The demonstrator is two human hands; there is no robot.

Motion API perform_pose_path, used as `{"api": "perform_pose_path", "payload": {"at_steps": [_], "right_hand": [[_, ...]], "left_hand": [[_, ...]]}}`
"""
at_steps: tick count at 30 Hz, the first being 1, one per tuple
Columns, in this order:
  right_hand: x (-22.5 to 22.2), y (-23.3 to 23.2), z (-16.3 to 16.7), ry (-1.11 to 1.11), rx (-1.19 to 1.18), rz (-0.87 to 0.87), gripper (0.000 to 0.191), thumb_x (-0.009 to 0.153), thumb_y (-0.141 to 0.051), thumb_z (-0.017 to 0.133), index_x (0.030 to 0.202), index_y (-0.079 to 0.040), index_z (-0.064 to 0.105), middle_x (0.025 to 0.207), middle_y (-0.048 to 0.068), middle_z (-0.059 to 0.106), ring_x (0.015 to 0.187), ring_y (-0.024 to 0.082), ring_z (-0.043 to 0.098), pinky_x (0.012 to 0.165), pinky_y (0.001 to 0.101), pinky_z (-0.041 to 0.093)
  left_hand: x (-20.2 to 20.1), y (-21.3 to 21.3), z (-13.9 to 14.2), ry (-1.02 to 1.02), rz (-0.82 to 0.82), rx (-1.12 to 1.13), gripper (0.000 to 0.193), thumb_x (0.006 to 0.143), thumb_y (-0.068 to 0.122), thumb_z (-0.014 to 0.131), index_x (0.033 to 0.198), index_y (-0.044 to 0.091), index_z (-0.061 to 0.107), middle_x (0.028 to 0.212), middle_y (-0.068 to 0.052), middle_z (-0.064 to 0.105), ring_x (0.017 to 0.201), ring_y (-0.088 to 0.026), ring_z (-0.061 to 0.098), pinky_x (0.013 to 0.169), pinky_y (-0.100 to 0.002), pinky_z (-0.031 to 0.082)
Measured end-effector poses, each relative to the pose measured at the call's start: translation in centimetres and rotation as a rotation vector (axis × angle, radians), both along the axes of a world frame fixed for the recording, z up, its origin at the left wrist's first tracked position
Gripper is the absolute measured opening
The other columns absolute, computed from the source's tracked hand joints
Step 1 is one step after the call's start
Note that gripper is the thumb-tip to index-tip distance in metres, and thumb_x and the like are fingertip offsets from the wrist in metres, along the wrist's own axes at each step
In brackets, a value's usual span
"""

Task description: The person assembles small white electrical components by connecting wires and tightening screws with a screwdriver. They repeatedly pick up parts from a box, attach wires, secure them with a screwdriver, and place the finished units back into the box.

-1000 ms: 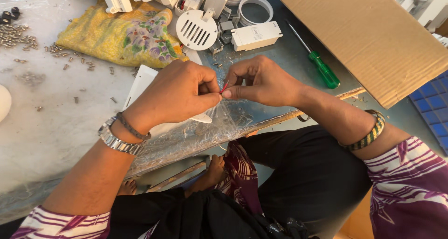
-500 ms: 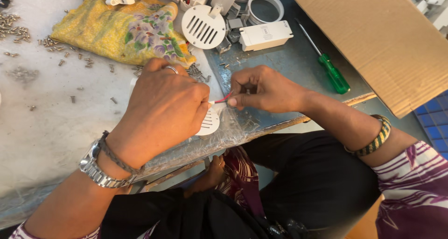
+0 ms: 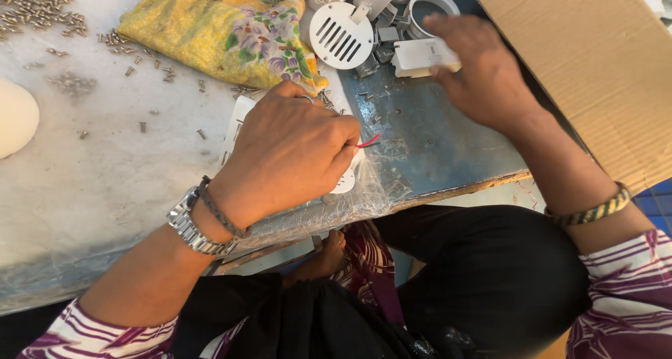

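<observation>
My left hand (image 3: 290,152) rests on the table, closed around a white round plastic part (image 3: 344,182) with a thin red wire (image 3: 369,141) sticking out from the fingers. My right hand (image 3: 479,68) is lifted away to the upper right, its fingers reaching over a small white rectangular box (image 3: 420,54). Whether the right hand grips the box is not clear. A white round vented cover (image 3: 341,35) lies just left of that box.
A yellow flowered cloth (image 3: 217,30) lies at the back. Small metal screws (image 3: 42,9) are scattered over the white table top. A large cardboard sheet (image 3: 595,58) leans at the right. A white ring (image 3: 432,9) and other white parts crowd the back. Clear plastic film covers the table edge.
My right hand has let go of the red wire and moved up and right to the white box. My left hand stays on the white part with the wire.
</observation>
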State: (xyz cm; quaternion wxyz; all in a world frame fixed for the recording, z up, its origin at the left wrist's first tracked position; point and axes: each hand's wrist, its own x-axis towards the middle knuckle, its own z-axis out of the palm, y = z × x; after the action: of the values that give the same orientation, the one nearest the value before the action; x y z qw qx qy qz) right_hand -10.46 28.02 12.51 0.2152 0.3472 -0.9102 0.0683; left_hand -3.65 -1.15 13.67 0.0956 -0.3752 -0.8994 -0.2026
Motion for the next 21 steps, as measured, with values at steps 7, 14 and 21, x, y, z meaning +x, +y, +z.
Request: {"api": "perform_pose_path", "payload": {"at_steps": [7, 14, 21], "right_hand": [[0.6, 1.9, -1.8, -0.16, 0.13, -0.133, 0.065, 0.083, -0.024, 0.082, 0.141, -0.006, 0.059, 0.119, 0.017, 0.063, 0.114, 0.037, 0.061, 0.098, 0.0482, 0.05], [2.9, 1.5, -1.4, -0.188, -0.242, 0.111, 0.052, 0.069, -0.011, 0.083, 0.107, -0.001, 0.049, 0.123, 0.013, 0.064, 0.11, 0.035, 0.067, 0.087, 0.0426, 0.057], [5.5, 2.4, -4.3, -0.191, -0.223, 0.277, 0.037, 0.073, -0.013, 0.086, 0.089, -0.011, 0.052, 0.123, 0.01, 0.061, 0.125, 0.032, 0.059, 0.11, 0.0491, 0.044]], "left_hand": [[0.4, 0.0, -0.5, 0.067, 0.028, 0.048, 0.017, 0.086, 0.023, 0.066, 0.078, 0.014, 0.078, 0.063, -0.007, 0.071, 0.064, -0.027, 0.065, 0.085, -0.042, 0.044], [1.5, 1.8, 0.0, -0.063, 0.075, -0.086, 0.01, 0.08, 0.016, 0.066, 0.076, 0.008, 0.07, 0.061, -0.012, 0.068, 0.063, -0.031, 0.067, 0.106, -0.05, 0.039], [2.3, 2.7, -1.4, 0.065, 0.138, 0.095, 0.013, 0.088, 0.015, 0.064, 0.081, 0.006, 0.069, 0.066, -0.011, 0.069, 0.061, -0.03, 0.065, 0.088, -0.045, 0.046]]}}
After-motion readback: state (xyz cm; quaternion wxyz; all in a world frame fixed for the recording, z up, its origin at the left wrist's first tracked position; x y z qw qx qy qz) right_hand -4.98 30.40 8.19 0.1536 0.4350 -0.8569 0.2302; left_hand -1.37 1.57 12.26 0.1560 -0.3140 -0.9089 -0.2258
